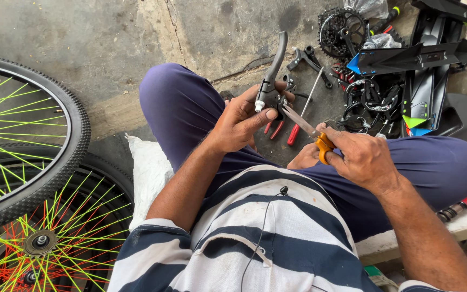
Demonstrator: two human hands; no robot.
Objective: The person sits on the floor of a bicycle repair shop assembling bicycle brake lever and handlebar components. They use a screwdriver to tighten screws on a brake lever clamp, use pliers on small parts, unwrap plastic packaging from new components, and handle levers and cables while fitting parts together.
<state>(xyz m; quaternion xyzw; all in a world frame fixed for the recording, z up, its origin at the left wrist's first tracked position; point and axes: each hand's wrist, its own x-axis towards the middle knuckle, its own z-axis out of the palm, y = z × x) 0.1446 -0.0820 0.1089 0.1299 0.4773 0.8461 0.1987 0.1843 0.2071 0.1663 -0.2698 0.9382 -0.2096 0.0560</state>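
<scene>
Brake lever (270, 81) clamped in left hand (239, 121) fingers, rigid, light (best gripped at body); scissors (312, 132) gripped by right hand (360, 159).

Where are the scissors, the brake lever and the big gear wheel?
scissors (305, 125): head view, on the blades.
brake lever (277, 59): head view, on the curved lever arm.
gear wheel (335, 32): head view, on the toothed ring.

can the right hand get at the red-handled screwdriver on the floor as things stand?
Probably not right away. The right hand is closed on orange-handled scissors, so it is occupied. The red-handled screwdriver lies just beyond, between the knees, uncovered.
</scene>
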